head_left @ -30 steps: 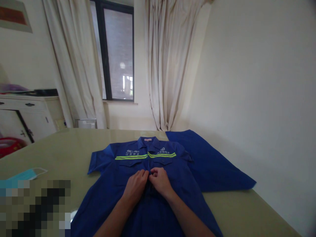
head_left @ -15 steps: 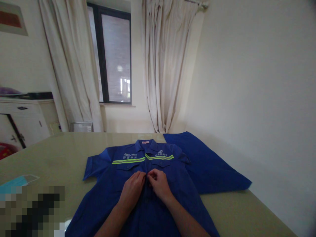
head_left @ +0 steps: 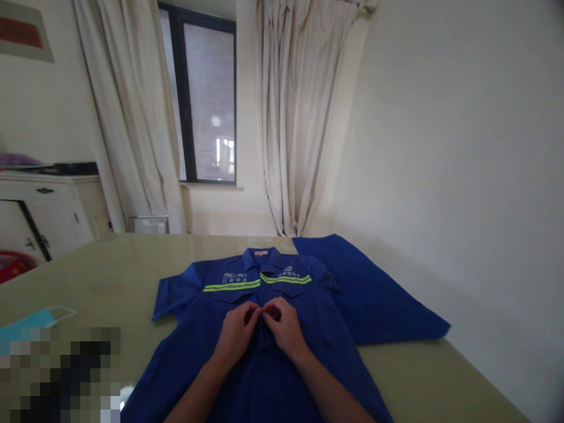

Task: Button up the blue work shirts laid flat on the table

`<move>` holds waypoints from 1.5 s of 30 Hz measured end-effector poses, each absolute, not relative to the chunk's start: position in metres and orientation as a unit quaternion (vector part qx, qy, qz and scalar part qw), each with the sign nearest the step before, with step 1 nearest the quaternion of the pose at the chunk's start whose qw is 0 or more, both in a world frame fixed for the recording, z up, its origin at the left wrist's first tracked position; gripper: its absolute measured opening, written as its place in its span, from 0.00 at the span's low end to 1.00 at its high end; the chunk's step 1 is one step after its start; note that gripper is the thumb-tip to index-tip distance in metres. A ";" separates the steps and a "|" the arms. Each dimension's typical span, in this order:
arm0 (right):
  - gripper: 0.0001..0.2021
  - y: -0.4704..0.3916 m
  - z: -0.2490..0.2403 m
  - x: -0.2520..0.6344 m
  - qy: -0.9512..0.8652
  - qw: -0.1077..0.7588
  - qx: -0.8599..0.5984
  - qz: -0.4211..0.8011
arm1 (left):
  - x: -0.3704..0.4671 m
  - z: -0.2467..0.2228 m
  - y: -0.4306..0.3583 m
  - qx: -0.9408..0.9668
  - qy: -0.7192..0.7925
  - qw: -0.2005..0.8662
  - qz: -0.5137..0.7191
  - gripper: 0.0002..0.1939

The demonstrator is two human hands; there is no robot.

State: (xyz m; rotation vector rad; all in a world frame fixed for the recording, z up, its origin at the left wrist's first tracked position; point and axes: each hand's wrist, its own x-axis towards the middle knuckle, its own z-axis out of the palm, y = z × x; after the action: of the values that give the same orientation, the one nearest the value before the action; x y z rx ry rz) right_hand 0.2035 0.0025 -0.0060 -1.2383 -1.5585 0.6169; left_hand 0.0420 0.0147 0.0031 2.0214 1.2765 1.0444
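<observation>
A blue short-sleeved work shirt [head_left: 304, 346] lies spread face up, its collar pointing away from me. Yellow-green reflective stripes and white lettering cross its chest. My left hand [head_left: 238, 329] pinches the front placket just below the chest pockets, thumb and forefinger together. Right beside it, the fingertips of my right hand [head_left: 282, 323] pinch the same front edge, so the two hands nearly touch. Any button between the fingertips is hidden.
The shirt lies on a pale greenish table [head_left: 110, 276]. A folded blue cloth [head_left: 370, 294] lies partly under its right side, near the wall. At the left is a light-blue face mask [head_left: 37, 320] beside a pixelated patch. Curtains [head_left: 299, 117] hang beyond the table.
My left hand has turned slightly, its thumb and forefinger now showing in a pinch at the placket. My right hand stays at almost the same spot. The view has shifted slightly.
</observation>
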 end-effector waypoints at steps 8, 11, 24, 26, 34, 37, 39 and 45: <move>0.02 0.002 -0.004 0.204 -0.630 0.497 -0.534 0.264 | 0.038 -0.011 0.025 0.741 0.465 0.291 0.387 0.08; 0.02 0.002 -0.004 0.204 -0.635 0.497 -0.528 0.268 | 0.040 -0.008 0.022 0.755 0.468 0.263 0.377 0.04; 0.09 0.006 -0.011 0.203 -0.645 0.451 -0.581 0.208 | 0.038 -0.013 0.025 0.783 0.497 0.199 0.317 0.08; 0.10 0.004 -0.010 0.201 -0.655 0.422 -0.595 0.198 | 0.038 -0.014 0.026 0.788 0.497 0.195 0.308 0.09; 0.08 0.000 -0.006 0.199 -0.665 0.395 -0.606 0.187 | 0.041 -0.014 0.025 0.783 0.508 0.192 0.303 0.07; 0.09 0.000 -0.006 0.199 -0.664 0.406 -0.598 0.191 | 0.040 -0.013 0.024 0.792 0.485 0.197 0.314 0.06; 0.09 0.000 -0.006 0.199 -0.660 0.417 -0.593 0.196 | 0.040 -0.011 0.023 0.800 0.460 0.197 0.331 0.08; 0.07 -0.002 -0.003 0.200 -0.671 0.419 -0.584 0.183 | 0.043 -0.004 0.016 0.788 0.452 0.215 0.359 0.09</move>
State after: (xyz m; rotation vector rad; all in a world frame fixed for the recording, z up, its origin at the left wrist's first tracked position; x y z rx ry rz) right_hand 0.2002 -0.0016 -0.0031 -1.4636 -1.6815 0.4598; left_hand 0.0430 0.0159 -0.0040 2.1847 1.2544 0.9965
